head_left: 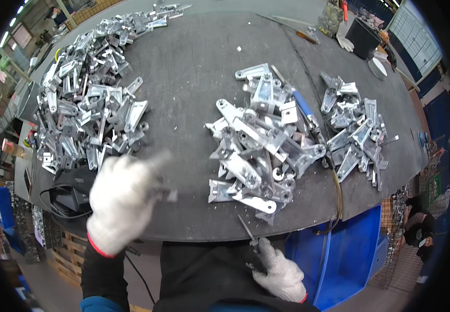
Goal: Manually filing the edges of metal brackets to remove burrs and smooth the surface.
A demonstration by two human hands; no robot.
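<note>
My left hand [118, 200] is blurred; whether it grips the metal part [170, 195] beside it, I can't tell. My right hand [282, 275] closes around a pointed tool [247, 229]. Left [90, 96], middle [251, 132] and right heaps [360, 130] remain; none looks clearly finished.

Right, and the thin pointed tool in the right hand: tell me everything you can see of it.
The thin pointed tool is a slim, straight grey rod, metal by its look, narrowing toward its tip and thickening into a darker section by the fingers. The gloved right hand grips it at that lower end, hiding whatever handle it has. It slants up and leftward in the picture, its tip showing against the dark grey tabletop near the front edge; whether it touches the surface can't be told.
</note>
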